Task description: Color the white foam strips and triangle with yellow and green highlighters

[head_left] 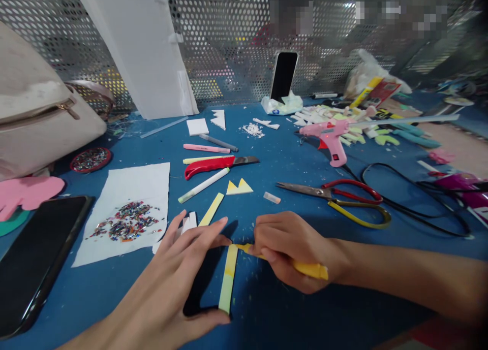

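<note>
My right hand [292, 248] is closed round a yellow marker [310, 269], its tip at the top end of a narrow pale strip [227, 279]. The strip's upper part is yellow, its lower part pale green. My left hand [179, 274] has its fingers spread, the thumb at the strip's bottom end and a fingertip near its top end. Beyond the left fingers lies another pale yellow strip [212, 209]. A zigzag piece with yellow tips [239, 187] and a small marker cap [272, 197] lie farther off.
A red-handled knife [209, 165] and several markers lie ahead. Scissors [343, 195] and a pink glue gun [328, 136] are at right. Left are a paper [139, 187] bearing shiny bits, a black phone [41, 258] and a bag [34, 101].
</note>
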A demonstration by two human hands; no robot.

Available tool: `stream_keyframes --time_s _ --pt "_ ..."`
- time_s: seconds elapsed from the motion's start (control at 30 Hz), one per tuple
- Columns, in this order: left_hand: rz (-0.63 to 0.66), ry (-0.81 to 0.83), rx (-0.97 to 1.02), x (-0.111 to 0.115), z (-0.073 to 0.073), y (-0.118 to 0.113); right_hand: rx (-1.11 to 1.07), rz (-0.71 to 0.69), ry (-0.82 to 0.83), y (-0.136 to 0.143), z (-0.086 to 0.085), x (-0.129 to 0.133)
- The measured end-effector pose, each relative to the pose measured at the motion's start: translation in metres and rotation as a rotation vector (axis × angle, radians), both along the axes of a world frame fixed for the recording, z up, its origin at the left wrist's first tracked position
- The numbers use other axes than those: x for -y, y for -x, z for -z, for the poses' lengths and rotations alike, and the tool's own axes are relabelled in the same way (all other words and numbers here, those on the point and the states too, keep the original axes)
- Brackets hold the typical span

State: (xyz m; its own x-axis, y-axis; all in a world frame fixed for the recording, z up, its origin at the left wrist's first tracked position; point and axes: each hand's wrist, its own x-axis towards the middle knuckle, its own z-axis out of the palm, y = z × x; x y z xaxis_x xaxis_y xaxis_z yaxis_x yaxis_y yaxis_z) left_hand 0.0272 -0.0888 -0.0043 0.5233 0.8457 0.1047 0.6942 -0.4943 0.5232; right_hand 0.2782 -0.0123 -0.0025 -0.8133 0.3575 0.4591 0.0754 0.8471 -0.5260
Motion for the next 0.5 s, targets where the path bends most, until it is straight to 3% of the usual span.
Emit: stream_keyframes --time_s 0.17,0.33,0.5 --pt "-0.004 -0.004 -0.011 0.0002 -0.0007 0.0001 -0.032 0.037 0.031 -0.0009 -0.0006 -0.0018" --pt "-0.001 -0.007 -0.012 0.0000 0.0002 0.0008 -0.062 -0.098 -0.023 -0.0003 0.0024 -0.0021" --pt "0.003 -0.002 -0.009 0.0002 0.0012 0.0013 -0.053 -0.009 0.011 0.0006 0.0024 -0.0014"
